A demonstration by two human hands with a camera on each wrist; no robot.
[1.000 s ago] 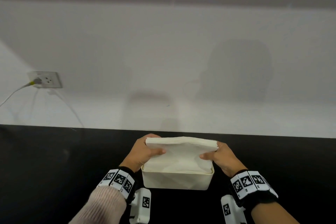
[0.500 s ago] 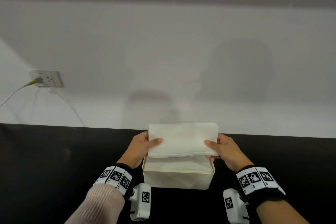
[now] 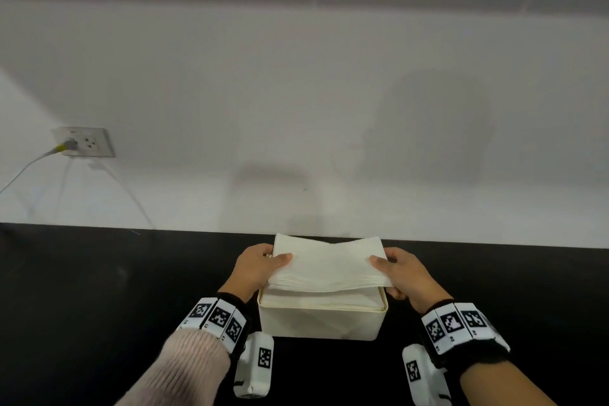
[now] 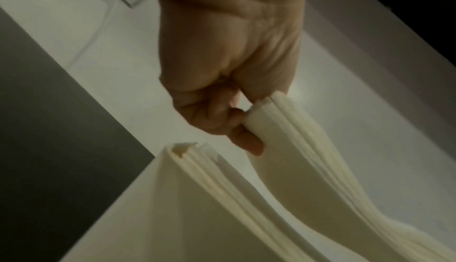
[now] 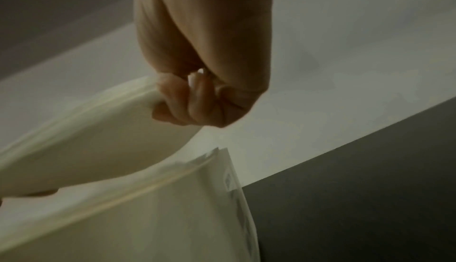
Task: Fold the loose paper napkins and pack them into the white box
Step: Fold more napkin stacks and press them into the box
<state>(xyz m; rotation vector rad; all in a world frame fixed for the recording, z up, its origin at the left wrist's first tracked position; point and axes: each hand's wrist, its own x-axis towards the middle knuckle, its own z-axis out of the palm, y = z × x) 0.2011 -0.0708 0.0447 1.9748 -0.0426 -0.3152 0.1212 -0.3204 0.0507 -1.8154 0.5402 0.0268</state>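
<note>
A white box stands on the black table right in front of me, with folded napkins filling it to the rim. Just above the box I hold a thick stack of folded napkins level, sagging a little in the middle. My left hand pinches its left end, thumb on top, fingers underneath. My right hand pinches the right end the same way. The stack hangs clear of the box corner.
A white wall rises behind the table's far edge. A wall socket with a plugged cable sits at the far left.
Both hands lifted the napkin stack off the box top, tilted it up, then brought it back down to level just above the box.
</note>
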